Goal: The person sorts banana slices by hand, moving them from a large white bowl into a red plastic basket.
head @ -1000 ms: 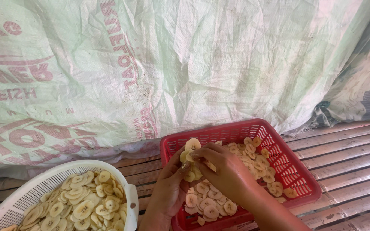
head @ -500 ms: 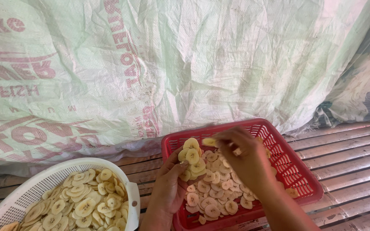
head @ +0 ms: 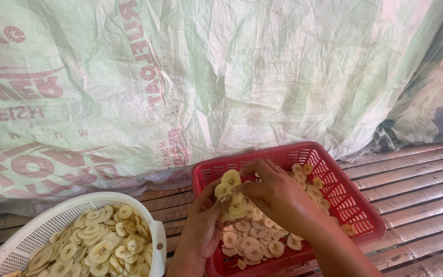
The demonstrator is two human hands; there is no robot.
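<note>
Pale woven tarp [head: 221, 77] hangs behind a slatted wooden floor [head: 416, 190].

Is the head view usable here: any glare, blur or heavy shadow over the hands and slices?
Head view: soft daylight glows through the woven sack sheet, no hard glare; left hand, right hand and banana slices are sharp; red basket evenly lit; top right corner is dimmer.

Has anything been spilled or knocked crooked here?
Nothing stands out. The banana slices lie inside the red basket, more fill the white basket, and the left hand holds a small stack that the right hand touches.
</note>
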